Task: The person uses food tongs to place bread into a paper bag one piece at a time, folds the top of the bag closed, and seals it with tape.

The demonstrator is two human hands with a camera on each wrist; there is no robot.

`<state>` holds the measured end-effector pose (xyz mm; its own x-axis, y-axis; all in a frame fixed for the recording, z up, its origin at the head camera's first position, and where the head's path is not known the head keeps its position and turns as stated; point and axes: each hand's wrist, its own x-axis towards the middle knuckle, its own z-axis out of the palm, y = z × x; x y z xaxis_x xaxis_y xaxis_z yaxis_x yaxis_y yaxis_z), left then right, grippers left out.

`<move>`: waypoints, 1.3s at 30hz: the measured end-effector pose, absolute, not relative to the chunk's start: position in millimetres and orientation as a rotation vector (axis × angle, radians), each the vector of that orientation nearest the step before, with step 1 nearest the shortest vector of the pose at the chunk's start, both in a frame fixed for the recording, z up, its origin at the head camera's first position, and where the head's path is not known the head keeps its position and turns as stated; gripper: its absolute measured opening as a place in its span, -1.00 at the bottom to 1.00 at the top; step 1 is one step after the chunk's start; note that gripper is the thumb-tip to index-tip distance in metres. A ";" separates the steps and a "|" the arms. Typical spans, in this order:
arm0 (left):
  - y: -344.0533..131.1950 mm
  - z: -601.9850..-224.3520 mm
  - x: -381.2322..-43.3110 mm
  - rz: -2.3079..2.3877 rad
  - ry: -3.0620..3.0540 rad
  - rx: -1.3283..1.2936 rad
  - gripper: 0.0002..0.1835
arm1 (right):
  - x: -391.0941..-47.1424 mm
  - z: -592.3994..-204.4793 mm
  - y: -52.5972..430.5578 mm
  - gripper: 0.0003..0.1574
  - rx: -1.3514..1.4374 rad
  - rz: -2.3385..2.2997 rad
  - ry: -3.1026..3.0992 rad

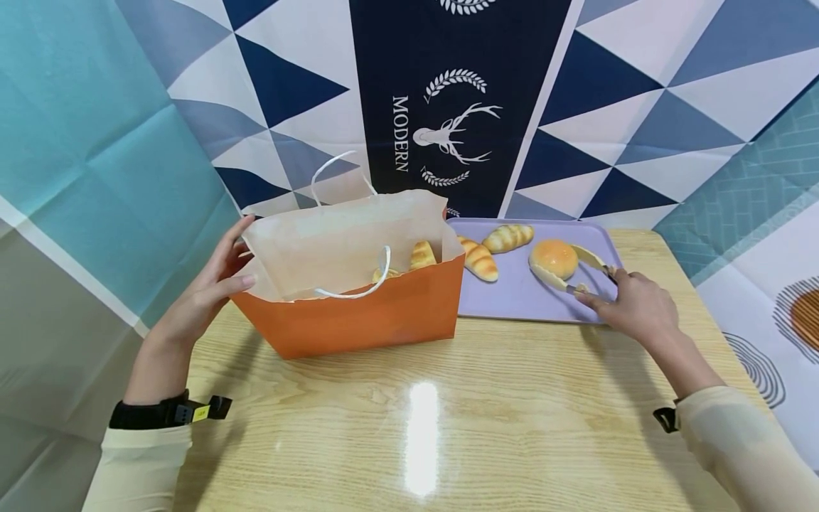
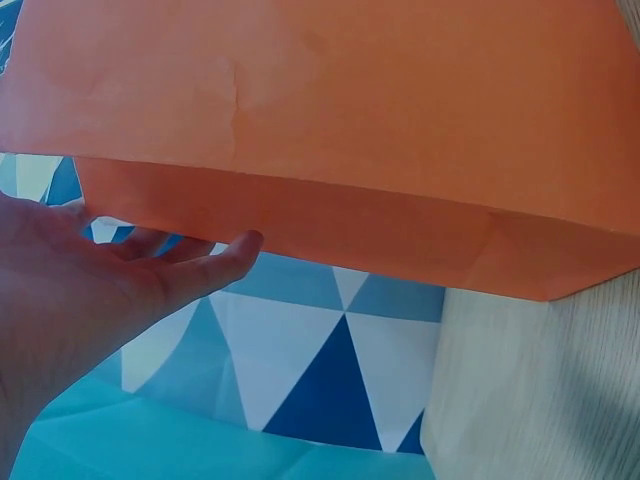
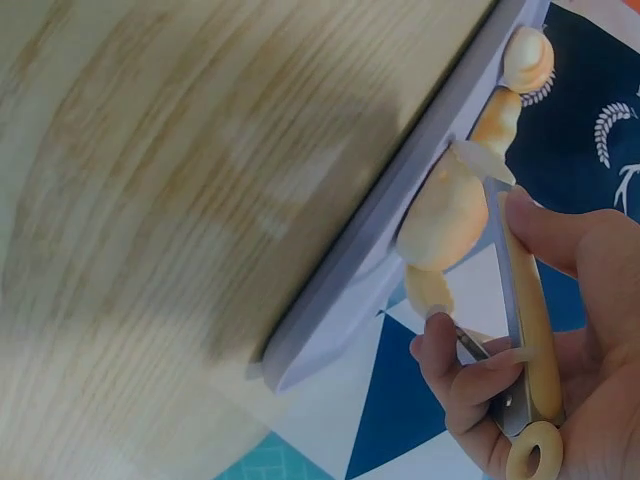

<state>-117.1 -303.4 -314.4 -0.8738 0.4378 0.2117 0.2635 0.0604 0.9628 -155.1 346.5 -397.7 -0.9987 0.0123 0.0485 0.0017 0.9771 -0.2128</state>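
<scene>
My right hand (image 1: 640, 306) grips a pair of tongs (image 3: 530, 310) with cream handles and tips. The tongs' tips stand on either side of a round golden bun (image 1: 554, 259) on the lilac tray (image 1: 512, 302). Two striped rolls, one browner roll (image 1: 478, 259) and one paler roll (image 1: 508, 238), lie further left on that tray. My left hand (image 1: 214, 274) is against the left side of an orange paper bag (image 1: 365, 320), fingers spread along its side panel (image 2: 300, 215). Inside the bag, pieces of bread (image 1: 422, 254) show near its right end.
White cord handles (image 1: 358, 293) stand up at the bag's mouth. The bag's right end overlaps the tray's left edge in the head view. A light wooden table (image 1: 333, 427) lies under everything, with a patterned cloth backdrop (image 1: 307, 78) behind.
</scene>
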 end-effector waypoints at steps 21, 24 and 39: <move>-301.5 -312.9 -115.3 1.922 2.205 0.705 -0.20 | -153.2 -371.1 336.9 0.18 0.006 0.347 -2.973; -301.1 -312.9 -115.3 1.923 2.200 0.713 -0.21 | -153.0 -361.4 332.3 0.10 0.027 0.348 -2.919; -302.3 -315.4 -117.3 1.928 2.194 0.708 -0.20 | -151.4 -317.0 297.9 0.03 0.122 0.393 -2.842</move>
<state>-117.3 -302.3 -315.4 -0.8802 0.4295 0.2019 0.2555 0.0705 0.9642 -151.4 297.9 -317.0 -0.9602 -0.0460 0.2754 -0.1191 0.9596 -0.2548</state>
